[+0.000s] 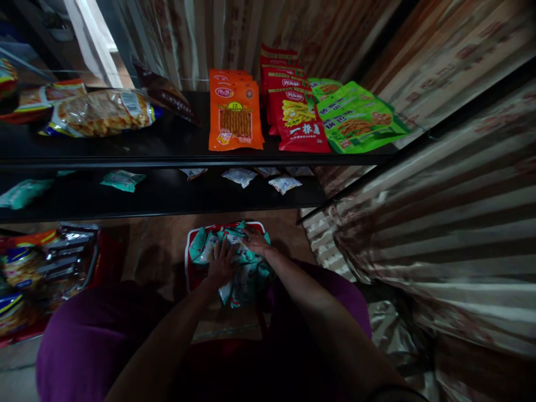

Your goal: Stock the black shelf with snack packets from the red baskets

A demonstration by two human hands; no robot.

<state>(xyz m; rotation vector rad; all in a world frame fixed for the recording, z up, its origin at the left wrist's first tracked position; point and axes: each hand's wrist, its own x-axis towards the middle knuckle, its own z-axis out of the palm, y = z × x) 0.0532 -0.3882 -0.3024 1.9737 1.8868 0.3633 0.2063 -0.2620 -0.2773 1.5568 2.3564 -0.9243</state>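
A small red basket [188, 273] with a white handle stands on the floor between my knees, under the shelves. Teal-and-white snack packets [245, 279] fill it in a loose pile. My left hand [221, 262] lies on the packets at the basket's left side, its fingers spread. Over the packets at the far right side rests my right hand [254, 241], fingers stretched out and dimly lit. Neither hand visibly grips a packet.
Above the basket, the lower shelf [167, 204] carries teal packets [123, 180] and white packets [285, 184]. Orange bags [235, 111], red bags [295, 120] and green bags [355, 120] stand on the upper shelf. Another red basket [98, 273] holds snacks at left. A curtain [439, 223] hangs right.
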